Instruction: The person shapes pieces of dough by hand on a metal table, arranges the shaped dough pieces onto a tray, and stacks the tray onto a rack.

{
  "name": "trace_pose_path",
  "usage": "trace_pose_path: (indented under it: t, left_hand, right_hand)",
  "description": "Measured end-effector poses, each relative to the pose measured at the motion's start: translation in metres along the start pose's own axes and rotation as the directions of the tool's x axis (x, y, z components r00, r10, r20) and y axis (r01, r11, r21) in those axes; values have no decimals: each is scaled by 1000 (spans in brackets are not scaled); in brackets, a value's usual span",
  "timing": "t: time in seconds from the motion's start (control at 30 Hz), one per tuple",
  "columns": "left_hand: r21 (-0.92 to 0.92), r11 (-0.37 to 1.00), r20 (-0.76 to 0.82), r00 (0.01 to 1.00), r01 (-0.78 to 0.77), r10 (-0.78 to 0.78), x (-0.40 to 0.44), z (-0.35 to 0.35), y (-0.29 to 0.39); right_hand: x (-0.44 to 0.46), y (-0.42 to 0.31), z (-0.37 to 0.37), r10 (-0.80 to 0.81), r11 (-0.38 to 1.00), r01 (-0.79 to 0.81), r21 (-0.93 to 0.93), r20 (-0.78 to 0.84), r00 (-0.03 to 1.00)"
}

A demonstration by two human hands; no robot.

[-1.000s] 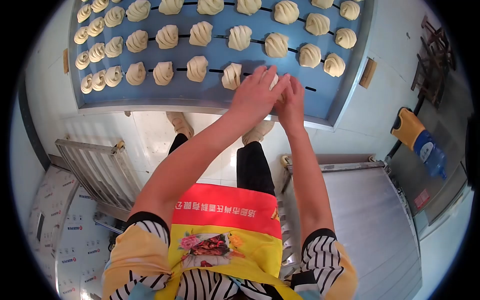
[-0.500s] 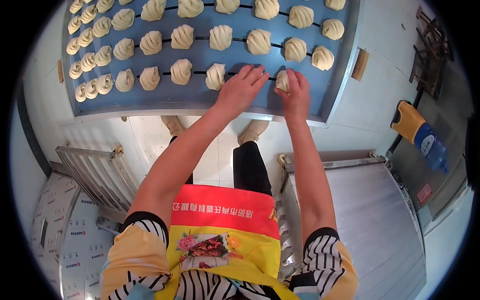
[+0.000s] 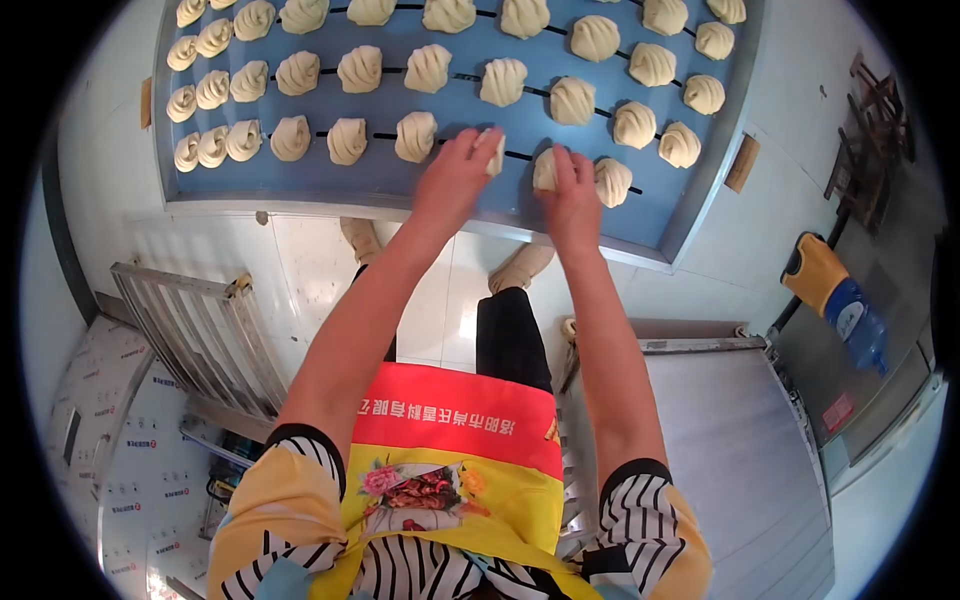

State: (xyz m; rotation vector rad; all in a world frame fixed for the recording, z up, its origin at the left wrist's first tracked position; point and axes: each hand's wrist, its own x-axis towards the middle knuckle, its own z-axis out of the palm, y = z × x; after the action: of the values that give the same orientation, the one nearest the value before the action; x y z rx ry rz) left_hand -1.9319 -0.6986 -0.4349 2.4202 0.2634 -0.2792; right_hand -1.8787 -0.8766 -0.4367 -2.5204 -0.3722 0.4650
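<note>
My left hand (image 3: 449, 187) reaches over the tray's near row, its fingers curled round a pale, twisted dough bun (image 3: 495, 152), which is partly hidden. My right hand (image 3: 574, 205) is closed on another twisted bun (image 3: 544, 170), with its fingers over the right side. Just right of that hand sits a loose bun (image 3: 613, 183), close to the fingers. Another bun (image 3: 415, 137) lies left of my left hand. The buns rest on a blue tray surface (image 3: 390, 187) marked with dark slots along the rows.
Several rows of similar buns fill the tray's far side, among them one bun (image 3: 503, 82) ahead of my hands. A raised metal rim (image 3: 350, 213) borders the tray. Below stand a slatted metal rack (image 3: 205, 325) and a metal-topped surface (image 3: 720, 440). A blue bottle (image 3: 860, 330) is at right.
The view has shifted, so the tray sits farther right. My right hand has let go of the end bun and taken the one left of it. My left hand has moved to the adjacent bun leftward.
</note>
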Motion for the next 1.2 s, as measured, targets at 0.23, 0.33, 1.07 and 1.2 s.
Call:
trace_pose_path:
  t: [0.23, 0.33, 1.07, 1.2]
  left_hand:
    - [-200, 977, -96, 994, -75, 57, 7, 5, -12]
    - [-195, 978, -79, 995, -68, 53, 11, 9, -16]
    - [166, 981, 110, 990, -101, 84, 24, 45, 67]
    - [67, 998, 39, 999, -15, 12, -40, -13, 100]
  right_hand:
    - [4, 8, 8, -61, 998, 62, 23, -45, 997]
    - [8, 10, 14, -75, 997, 74, -10, -40, 996]
    - [8, 67, -34, -10, 993, 16, -118, 47, 999]
    - [-18, 38, -71, 60, 998, -60, -10, 127, 990]
